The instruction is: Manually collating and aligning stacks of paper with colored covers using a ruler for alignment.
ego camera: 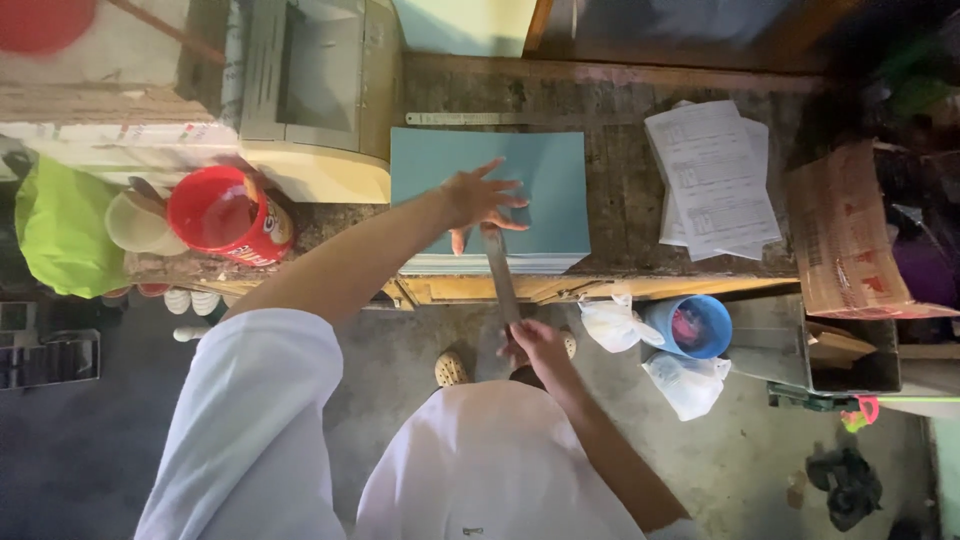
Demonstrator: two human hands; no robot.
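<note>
The stack of blue-green paper (520, 175) lies at the near edge of the worn surface (620, 190), its front edge flush with the lip, and a long flat metal blade (500, 272) runs from the top sheet out over that edge toward my body. My left hand (480, 200) rests flat on the top sheet with its fingers (505, 186) spread wide, the thumb hanging down just beside the blade's far end. My right hand (535, 342) is closed around the blade's near end, below the lip of the surface; I cannot tell from here how firm that grip is. The risk I see is my thumb: it sits so close to the metal that a slip or a jerk of the blade could catch it. If my spread hand presses unevenly, the upper sheets may skid and the stack would fan out of line. The stack also sits right at the lip, so a push toward me could tip sheets onto the floor (420, 330). Farther off, a red tub (215, 215) stands at my left beside a beige machine (315, 95), a pile of printed papers (715, 180) lies well apart at the right, and a blue cup (695, 325) stands on the floor among plastic bags (685, 380); a wide elbow swing could knock the tub.
</note>
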